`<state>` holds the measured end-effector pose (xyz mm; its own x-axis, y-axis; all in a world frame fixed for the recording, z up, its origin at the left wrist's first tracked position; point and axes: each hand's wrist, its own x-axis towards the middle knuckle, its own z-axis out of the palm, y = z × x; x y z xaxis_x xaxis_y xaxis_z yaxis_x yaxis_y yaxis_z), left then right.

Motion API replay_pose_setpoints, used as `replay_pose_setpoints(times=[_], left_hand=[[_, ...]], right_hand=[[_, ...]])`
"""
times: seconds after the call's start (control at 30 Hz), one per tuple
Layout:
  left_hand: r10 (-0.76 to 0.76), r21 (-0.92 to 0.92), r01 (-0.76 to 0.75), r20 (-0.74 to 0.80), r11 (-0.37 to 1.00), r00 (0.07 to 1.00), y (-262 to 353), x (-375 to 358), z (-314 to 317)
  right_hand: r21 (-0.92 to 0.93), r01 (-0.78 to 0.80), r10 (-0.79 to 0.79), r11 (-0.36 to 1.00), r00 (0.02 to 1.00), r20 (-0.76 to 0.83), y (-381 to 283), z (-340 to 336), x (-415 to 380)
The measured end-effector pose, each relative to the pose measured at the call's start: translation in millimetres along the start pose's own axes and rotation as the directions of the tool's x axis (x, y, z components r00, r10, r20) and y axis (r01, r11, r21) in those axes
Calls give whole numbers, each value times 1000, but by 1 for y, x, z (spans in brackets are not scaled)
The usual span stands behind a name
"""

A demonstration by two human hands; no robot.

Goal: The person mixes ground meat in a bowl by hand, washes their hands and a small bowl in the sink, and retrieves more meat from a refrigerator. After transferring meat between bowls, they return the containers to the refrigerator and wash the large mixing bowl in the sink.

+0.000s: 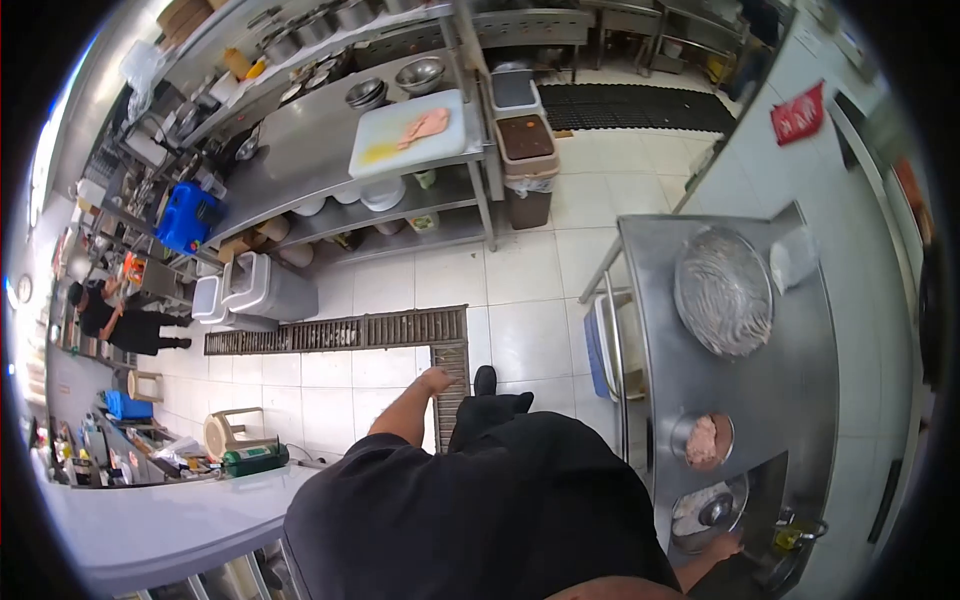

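Note:
My left hand [437, 380] hangs over the floor near the drain grate [448, 410], its fingers curled and too small to read. At the lower right, my right hand [722, 546] is beside a metal bowl [741, 492] of white powder, in which a dark round object [715, 511] sits. Whether that hand touches the bowl cannot be made out. Just above stands a small bowl of pale pink meat [703, 441]. Further up the steel table [650, 330] lies a large round bowl [724, 292], covered with something like plastic film.
Across the aisle, a steel counter [290, 170] holds a white cutting board [380, 125] with raw meat [425, 128]. Bins [528, 140] stand at its end. A co-worker [130, 325] is at the far left. A pale counter [180, 525] edges the lower left.

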<state>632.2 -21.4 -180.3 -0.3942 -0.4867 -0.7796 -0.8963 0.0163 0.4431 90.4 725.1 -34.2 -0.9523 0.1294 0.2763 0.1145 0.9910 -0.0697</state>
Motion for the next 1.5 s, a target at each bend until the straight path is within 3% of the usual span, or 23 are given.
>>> replay_pose_setpoints(times=[0.03, 0.07, 0.1, 0.13, 0.17, 0.27, 0.33, 0.43, 0.5, 0.6, 0.67, 0.8, 0.87, 0.93, 1.0, 1.03, 1.1, 1.13, 1.17, 1.23, 1.3, 1.4, 1.5], left_hand=[[132, 67, -134, 44, 989, 990, -28, 17, -10], [317, 462, -365, 182, 808, 931, -55, 37, -19], [484, 731, -530, 309, 430, 819, -83, 59, -27], [249, 218, -240, -15, 946, 968, -79, 51, -38], [-177, -472, 111, -99, 875, 979, -65, 44, -51], [-141, -655, -44, -227, 754, 964, -73, 56, -95], [-134, -717, -187, -365, 672, 921, -51, 42, -137], [-49, -688, -272, -408, 673, 912, -30, 40, -223], [2, -530, -418, -618, 738, 786, -15, 39, -280], [21, -456, -483, -710, 747, 704, -2, 41, -371], [73, -350, -542, -787, 764, 612, -5, 54, -429], [209, 12, -410, -874, 912, 439, 28, 60, -561], [320, 235, -279, -894, 931, 315, 41, 91, -629], [313, 271, -167, -885, 948, 345, 59, 115, -683], [340, 332, -86, -872, 939, 352, 86, 138, -744], [353, 357, -57, -861, 932, 366, 93, 149, -757], [404, 426, -23, -839, 905, 364, 110, 176, -798], [432, 461, -9, -825, 888, 365, 114, 189, -814], [456, 490, 2, -813, 872, 361, 118, 204, -826], [480, 545, 59, -781, 837, 400, 124, 232, -848], [507, 604, 85, -730, 793, 458, 132, 254, -872], [520, 668, 62, -630, 742, 577, 132, 279, -896], [555, 740, 37, -535, 671, 638, 135, 293, -917]], right_hand=[[2, 95, -94, 996, 993, -72, -30, -11, 7], [-9, 190, -189, 982, 972, -136, -55, -22, 8], [97, 160, -143, 982, 977, -157, -90, -31, 3], [203, 123, -89, 971, 982, -168, -147, -51, -5], [195, 177, -140, 965, 971, -192, -199, -65, -10], [132, 367, -296, 921, 877, -378, -374, -96, -42], [151, 450, -396, 880, 872, -287, -478, -137, -81], [248, 547, -479, 800, 830, -285, -551, -70, -84], [376, 583, -552, 721, 810, -198, -591, -40, -103], [455, 501, -588, 736, 806, 64, -656, -17, -153], [530, 549, -652, 646, 758, 10, -706, 0, -187], [737, 487, -728, 469, 685, 11, -847, -21, -258], [859, 439, -745, 264, 658, -108, -931, 6, -284], [908, 369, -826, 199, 562, -47, -1025, -24, -318], [922, 386, -889, -2, 422, -179, -1118, -59, -354], [971, 217, -946, 104, 322, 30, -1159, -99, -371], [964, 189, -919, -187, 313, -240, -1252, -104, -416], [975, 151, -961, -161, 200, -190, -1295, -99, -434], [993, 100, -995, 57, 85, 49, -1340, -105, -451], [973, 212, -984, -90, 134, -121, -1421, -92, -485], [961, 274, -976, 46, 217, -15, -1489, -78, -511], [967, 174, -929, 185, 353, 114, -1541, -83, -528], [930, 258, -909, 261, 390, 147, -1568, -82, -540]])
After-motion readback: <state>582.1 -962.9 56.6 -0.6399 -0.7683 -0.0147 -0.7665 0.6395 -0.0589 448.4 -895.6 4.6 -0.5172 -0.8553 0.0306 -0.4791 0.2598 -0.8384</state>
